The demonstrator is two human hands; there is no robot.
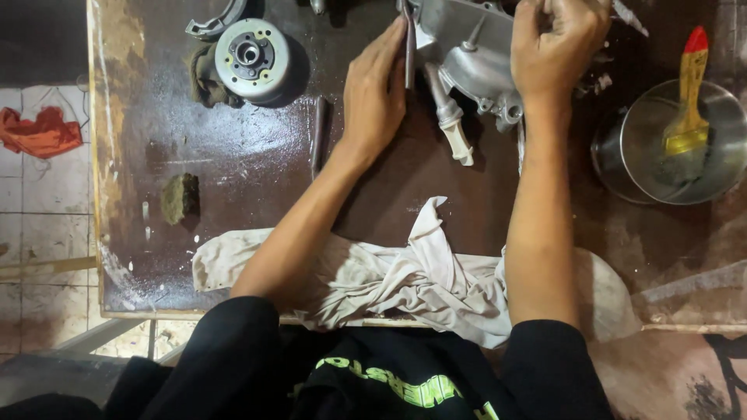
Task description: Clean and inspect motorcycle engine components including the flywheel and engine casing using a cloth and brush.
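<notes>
Two hands work a grey metal engine casing [467,54] at the worktop's [257,171] far edge. Left hand [376,93] presses a slim dark tool [409,47] flat against it; right hand [556,47] curls closed on the casing's top. Best to brace the casing firmly so the tool cannot slip.

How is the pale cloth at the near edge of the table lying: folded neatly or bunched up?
Bunched up. The cloth lies crumpled in loose ridges along the table edge, one corner sticking up, under both forearms.

Dark workbench [257,167]: engine casing [475,54], rag [389,284], bowl [669,167].
</notes>
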